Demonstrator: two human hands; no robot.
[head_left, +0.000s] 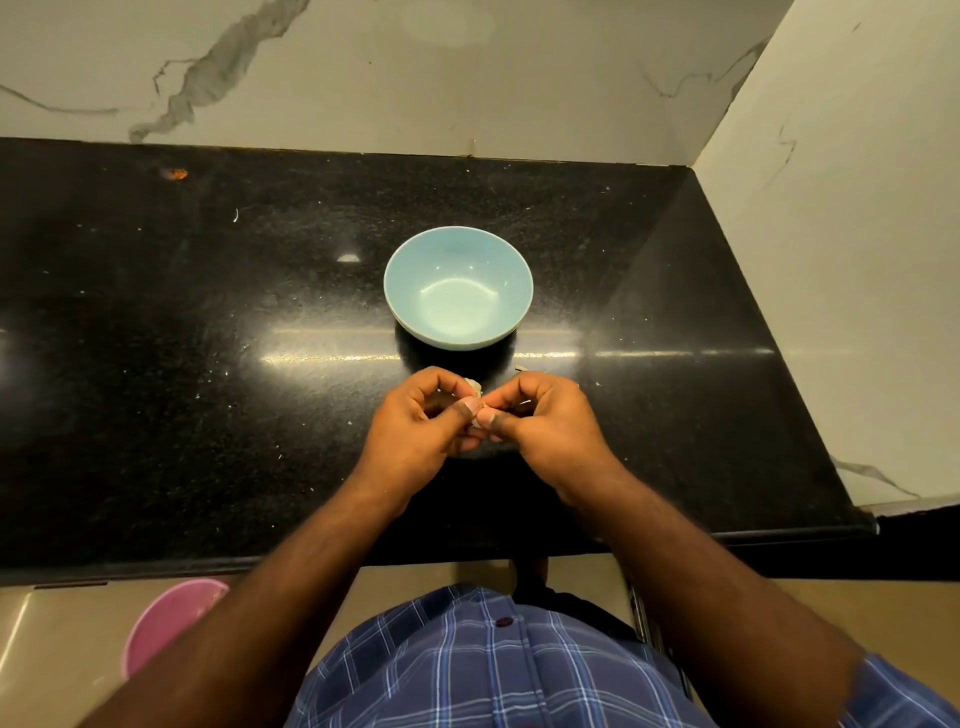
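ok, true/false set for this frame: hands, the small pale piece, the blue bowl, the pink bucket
1. The left hand and the right hand both pinch the small pale piece. True.
2. The blue bowl stands on the counter, beyond the hands. True.
3. The blue bowl holds several pieces. False: only reflections show inside it.
4. The pink bucket sits on the counter. False: it is on the floor, below the counter's near edge, to the person's left.
5. The left hand touches the blue bowl. False: bare counter shows between them.
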